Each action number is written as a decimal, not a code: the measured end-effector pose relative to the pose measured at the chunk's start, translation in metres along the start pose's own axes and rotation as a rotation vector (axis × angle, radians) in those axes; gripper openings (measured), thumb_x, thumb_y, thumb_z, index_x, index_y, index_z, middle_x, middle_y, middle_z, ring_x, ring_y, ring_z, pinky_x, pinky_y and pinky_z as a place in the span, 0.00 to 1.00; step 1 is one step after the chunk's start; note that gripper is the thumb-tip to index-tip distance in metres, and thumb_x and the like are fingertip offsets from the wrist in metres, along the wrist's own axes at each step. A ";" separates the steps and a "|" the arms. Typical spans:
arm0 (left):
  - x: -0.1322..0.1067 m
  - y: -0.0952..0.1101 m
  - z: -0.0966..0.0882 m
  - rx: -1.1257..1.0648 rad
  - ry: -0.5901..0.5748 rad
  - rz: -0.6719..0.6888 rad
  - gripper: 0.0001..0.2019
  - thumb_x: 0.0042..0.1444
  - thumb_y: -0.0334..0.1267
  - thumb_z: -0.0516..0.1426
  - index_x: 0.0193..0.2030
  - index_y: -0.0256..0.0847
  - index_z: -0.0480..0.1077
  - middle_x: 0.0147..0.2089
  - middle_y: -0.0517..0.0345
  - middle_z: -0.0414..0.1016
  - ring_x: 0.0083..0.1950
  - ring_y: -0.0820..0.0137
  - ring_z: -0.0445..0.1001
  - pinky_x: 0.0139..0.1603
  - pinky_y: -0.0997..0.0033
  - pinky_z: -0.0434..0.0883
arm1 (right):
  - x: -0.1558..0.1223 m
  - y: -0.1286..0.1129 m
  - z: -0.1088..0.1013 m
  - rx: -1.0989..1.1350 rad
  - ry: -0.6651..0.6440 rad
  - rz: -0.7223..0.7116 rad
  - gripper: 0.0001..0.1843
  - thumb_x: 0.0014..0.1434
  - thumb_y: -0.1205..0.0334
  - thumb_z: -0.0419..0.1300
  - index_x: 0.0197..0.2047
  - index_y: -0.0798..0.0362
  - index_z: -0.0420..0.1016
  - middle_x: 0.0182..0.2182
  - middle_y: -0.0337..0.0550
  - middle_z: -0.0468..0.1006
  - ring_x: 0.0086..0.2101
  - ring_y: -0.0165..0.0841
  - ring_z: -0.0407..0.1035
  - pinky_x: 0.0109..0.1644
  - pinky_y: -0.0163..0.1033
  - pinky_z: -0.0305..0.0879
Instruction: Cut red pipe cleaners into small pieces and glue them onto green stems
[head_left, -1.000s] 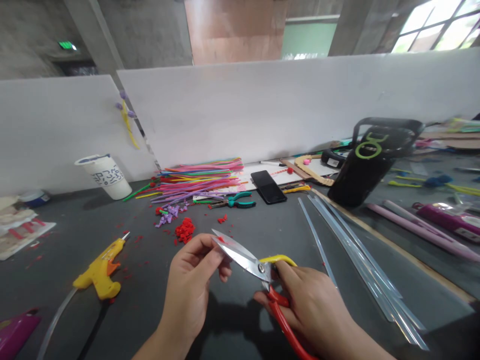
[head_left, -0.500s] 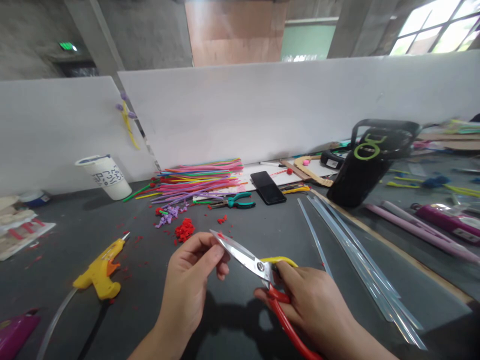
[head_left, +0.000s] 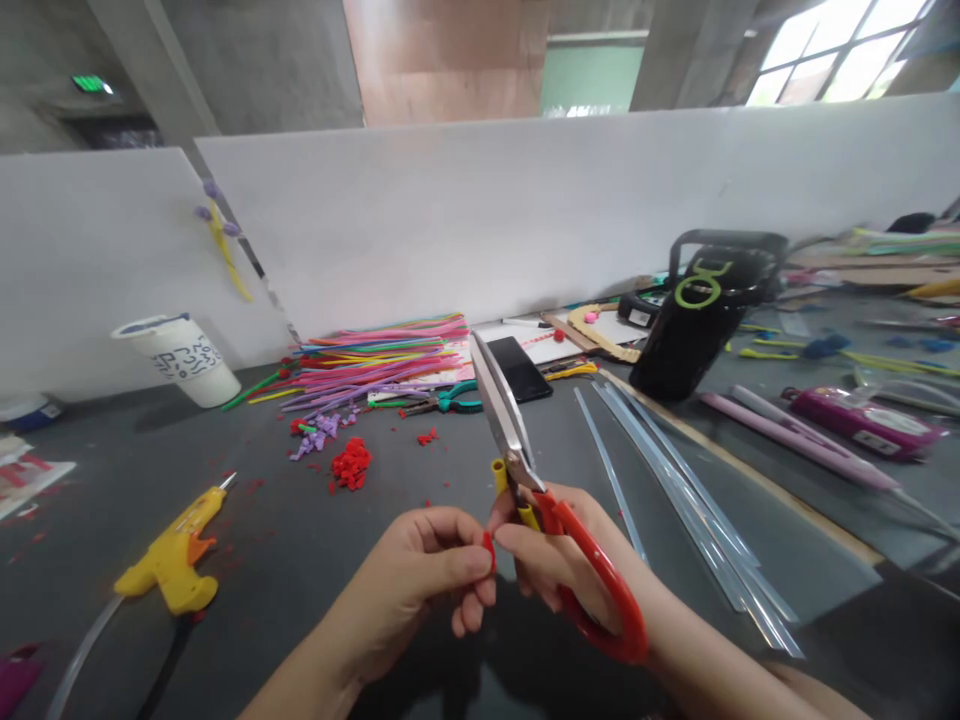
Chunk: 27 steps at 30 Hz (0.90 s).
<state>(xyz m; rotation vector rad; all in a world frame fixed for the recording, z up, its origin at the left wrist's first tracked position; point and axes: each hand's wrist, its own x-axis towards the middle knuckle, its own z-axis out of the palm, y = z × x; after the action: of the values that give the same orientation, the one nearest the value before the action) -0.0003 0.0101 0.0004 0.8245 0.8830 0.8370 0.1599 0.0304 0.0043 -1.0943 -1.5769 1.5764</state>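
Note:
Between the thumb and forefinger of my left hand (head_left: 431, 565) is a small red piece (head_left: 488, 552), too small to make out fully. My right hand (head_left: 559, 560) is wrapped round scissors (head_left: 504, 405) with red and yellow handles, and their blades point up and away. The tips of my right thumb and forefinger come close to the red piece; whether they touch it I cannot tell. Beyond my left hand lie a heap of red bits (head_left: 350, 464) and a cluster of purple bits (head_left: 322, 434).
A yellow glue gun (head_left: 171, 560) lies at left, below a white paper cup (head_left: 184, 360). Colourful pipe cleaners (head_left: 375, 360), teal-handled pliers (head_left: 454, 398) and a phone (head_left: 521, 368) are at the back. Clear glue sticks (head_left: 675, 480) and a black bottle (head_left: 686, 320) stand to the right.
The scissors have swung from pointing left at my left fingers to pointing upward. My left hand has moved right and lower, close to my right fingertips. The view has shifted slightly right.

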 end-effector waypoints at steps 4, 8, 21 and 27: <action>0.001 -0.001 -0.001 0.020 -0.017 -0.032 0.06 0.45 0.34 0.61 0.23 0.34 0.70 0.18 0.60 0.71 0.16 0.81 0.66 0.16 0.84 0.59 | 0.001 -0.005 0.001 0.052 -0.039 0.019 0.04 0.48 0.63 0.53 0.28 0.54 0.66 0.09 0.26 0.59 0.11 0.22 0.54 0.15 0.26 0.52; 0.003 -0.001 0.000 0.047 -0.016 -0.025 0.05 0.46 0.34 0.61 0.25 0.34 0.71 0.20 0.59 0.72 0.17 0.80 0.66 0.17 0.82 0.61 | -0.001 -0.010 0.003 0.001 -0.040 0.046 0.03 0.47 0.64 0.53 0.24 0.53 0.62 0.10 0.26 0.60 0.11 0.21 0.53 0.15 0.26 0.51; 0.006 -0.002 0.009 0.287 0.225 0.109 0.04 0.39 0.31 0.61 0.22 0.35 0.70 0.16 0.62 0.67 0.17 0.76 0.66 0.19 0.78 0.62 | 0.003 0.002 0.005 -0.212 0.097 -0.088 0.06 0.43 0.72 0.51 0.20 0.54 0.58 0.16 0.29 0.58 0.19 0.22 0.52 0.20 0.26 0.48; 0.002 0.003 0.010 0.146 0.383 0.235 0.04 0.39 0.33 0.61 0.23 0.36 0.70 0.17 0.63 0.69 0.17 0.77 0.65 0.18 0.79 0.61 | -0.003 0.000 0.000 -0.394 0.106 -0.153 0.09 0.50 0.58 0.56 0.25 0.53 0.61 0.18 0.30 0.59 0.20 0.24 0.52 0.22 0.29 0.49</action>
<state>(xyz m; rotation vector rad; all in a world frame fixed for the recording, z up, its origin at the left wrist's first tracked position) 0.0086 0.0102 0.0062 0.9226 1.2096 1.1712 0.1613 0.0282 0.0050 -1.2040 -1.8971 1.1158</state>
